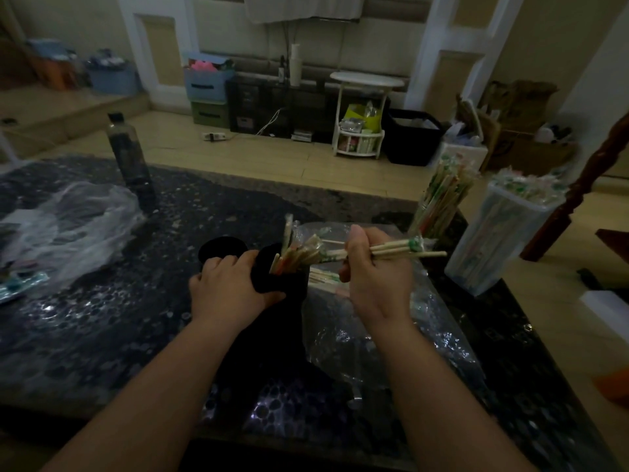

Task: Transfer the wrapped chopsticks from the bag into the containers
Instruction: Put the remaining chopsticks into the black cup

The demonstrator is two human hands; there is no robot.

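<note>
My left hand [231,284] grips a black container [289,284] at the table's middle; several wrapped chopsticks [296,255] stick out of its mouth. My right hand [374,274] holds a bundle of wrapped chopsticks [405,251] level, their ends pointing right, just right of the black container. Under that hand lies a clear plastic bag [367,335] with more wrapped chopsticks [325,279] inside. At the right stand a clear jar [439,202] and a tall translucent container [503,240], both packed with wrapped chopsticks.
A dark bottle [131,158] stands at the back left of the dark patterned table [102,335]. A crumpled clear bag [75,226] lies at the left, and a black lid [223,248] rests behind my left hand. A wooden post [585,185] rises at the right.
</note>
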